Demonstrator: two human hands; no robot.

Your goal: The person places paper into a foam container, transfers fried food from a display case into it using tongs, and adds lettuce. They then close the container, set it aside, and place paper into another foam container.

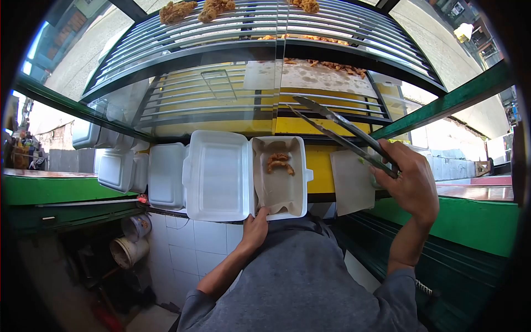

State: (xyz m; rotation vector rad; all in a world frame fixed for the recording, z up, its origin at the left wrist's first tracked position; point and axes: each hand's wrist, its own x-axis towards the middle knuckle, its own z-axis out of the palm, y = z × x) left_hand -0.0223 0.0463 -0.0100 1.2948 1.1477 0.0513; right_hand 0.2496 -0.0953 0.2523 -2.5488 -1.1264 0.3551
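Note:
An open white foam takeaway box (218,177) stands in front of me, its lid folded to the left. Brown paper (285,193) lines its base, and a few small pieces of fried food (280,164) lie on the paper. My left hand (255,228) grips the near edge of the box by the hinge. In my right hand (408,176) is a pair of long metal tongs (343,130), pointing up and left toward the display case. The tips of the tongs are apart, with nothing between them.
Closed foam boxes (167,176) are stacked to the left. Ahead stands a slatted display case (188,58) with glass; fried chicken (215,8) lies on the top rack and small fried pieces (348,69) on the paper-lined shelf below. Brown paper sheets (352,180) lie right of the box.

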